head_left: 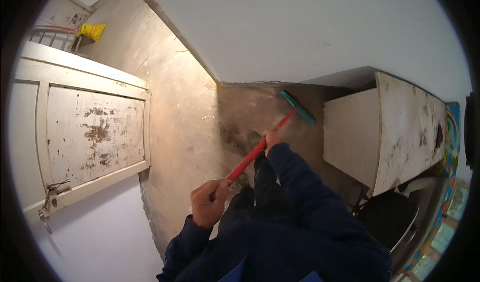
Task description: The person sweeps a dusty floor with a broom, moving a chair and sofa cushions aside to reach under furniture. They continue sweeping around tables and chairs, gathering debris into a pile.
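Note:
A floor squeegee with a red handle slants from lower left to upper right in front of me. Its narrow teal head lies on the floor between the wall and a pale cabinet. My left hand is closed round the near end of the handle. Farther along, my right hand also grips it, closer to the head. Both arms wear dark blue sleeves. My legs and shoes show partly under the handle.
A worn white door stands at the left. The pale wooden cabinet is at the right, with a black round seat near it. A white wall runs across the far side. A yellow bag is at the far left.

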A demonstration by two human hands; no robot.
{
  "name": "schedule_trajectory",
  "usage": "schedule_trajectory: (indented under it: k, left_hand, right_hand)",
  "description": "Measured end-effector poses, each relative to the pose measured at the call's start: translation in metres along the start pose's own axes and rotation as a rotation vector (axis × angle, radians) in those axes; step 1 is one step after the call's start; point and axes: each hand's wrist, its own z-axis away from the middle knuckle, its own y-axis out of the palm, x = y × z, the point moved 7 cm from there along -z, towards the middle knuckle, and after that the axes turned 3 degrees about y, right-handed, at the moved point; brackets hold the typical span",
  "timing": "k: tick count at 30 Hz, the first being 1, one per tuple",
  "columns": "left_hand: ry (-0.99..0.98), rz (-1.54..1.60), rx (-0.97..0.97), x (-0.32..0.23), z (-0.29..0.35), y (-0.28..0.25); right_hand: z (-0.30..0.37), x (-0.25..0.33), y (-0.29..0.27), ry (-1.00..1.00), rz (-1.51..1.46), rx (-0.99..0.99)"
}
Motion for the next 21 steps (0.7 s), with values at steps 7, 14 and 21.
schedule_trajectory:
  k: [7, 14, 21]
  left_hand:
    - [-0.303, -0.217, -0.415, -0.005, 0.021, -0.070]
    - [-0.160, -0.426, -0.554, -0.073, 0.045, -0.072]
    - [-0.268, -0.257, -0.586, -0.052, 0.048, -0.064]
  right_hand:
    - [0.046, -0.055, 0.136, 0.123, 0.513, 0.306]
    - [0.102, -0.059, 0.170, 0.206, 0.530, 0.475]
    - [0.069, -0.040, 0.121, 0.206, 0.603, 0.408]
